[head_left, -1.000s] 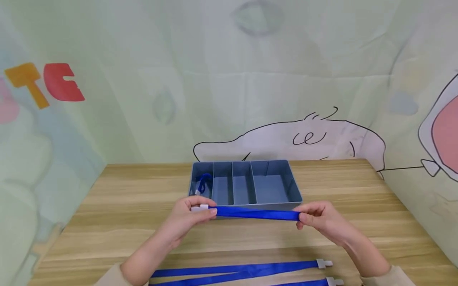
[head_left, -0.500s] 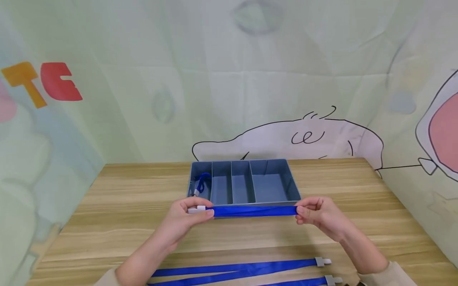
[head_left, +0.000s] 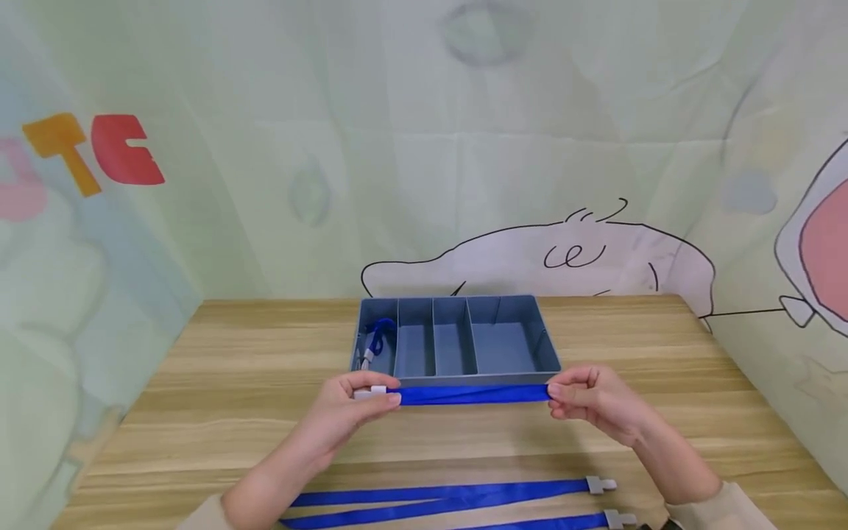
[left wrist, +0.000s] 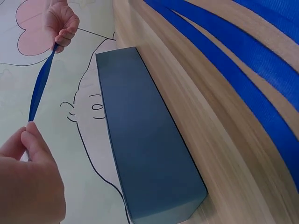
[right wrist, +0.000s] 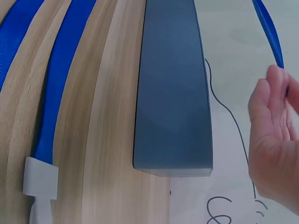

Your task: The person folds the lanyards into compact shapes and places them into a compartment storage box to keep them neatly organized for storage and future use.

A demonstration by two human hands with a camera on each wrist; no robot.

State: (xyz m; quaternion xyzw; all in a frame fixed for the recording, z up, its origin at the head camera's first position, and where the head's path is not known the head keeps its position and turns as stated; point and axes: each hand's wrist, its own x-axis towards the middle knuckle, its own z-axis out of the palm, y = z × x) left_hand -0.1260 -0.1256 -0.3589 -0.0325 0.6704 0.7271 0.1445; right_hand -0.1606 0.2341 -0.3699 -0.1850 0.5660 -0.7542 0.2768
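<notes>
A blue lanyard [head_left: 472, 394], folded to a short length, is stretched level between both hands, above the table and in front of the tray. My left hand [head_left: 361, 401] pinches its left end beside the white clip between thumb and fingers. At the other end, my right hand [head_left: 596, 401] pinches the blue strap. The left wrist view shows the lanyard [left wrist: 41, 88] edge-on and slightly twisted. Behind it stands a grey-blue tray [head_left: 457, 380] with several compartments. Its leftmost compartment holds another lanyard [head_left: 377, 338], bundled up with its clip toward the near side.
Two more blue lanyards lie on the wooden table [head_left: 232, 412] near the front edge: one lanyard [head_left: 464, 493] spread lengthwise, and a second lanyard [head_left: 563, 523] partly cut off by the frame. Their pale clips point right. A printed cloth [head_left: 265, 184] hangs behind the table.
Both hands keep their pinch on the lanyard, which has gone from sloping slightly down to the right to nearly level. The head view has shifted slightly.
</notes>
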